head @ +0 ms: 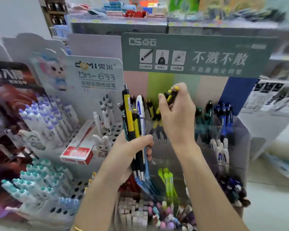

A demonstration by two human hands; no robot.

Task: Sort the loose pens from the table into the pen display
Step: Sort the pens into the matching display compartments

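Pens point(129, 114), at least five, stand bunched in the left hand's point(132, 148) curled grip. Just to their right, the right hand point(177, 115) pinches one yellow-and-black pen point(171, 96) above two matching pens point(158, 129) standing tip-down in the pen display point(239, 136).

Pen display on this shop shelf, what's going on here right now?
A person is sorting pens into the pen display. The left hand holds an upright bundle of mixed pens: yellow-and-black, white-and-blue and blue ones. The right hand holds a yellow-and-black pen up at the back row, next to where matching pens already stand. That pen is not yet released, and the bundle is not yet sorted.
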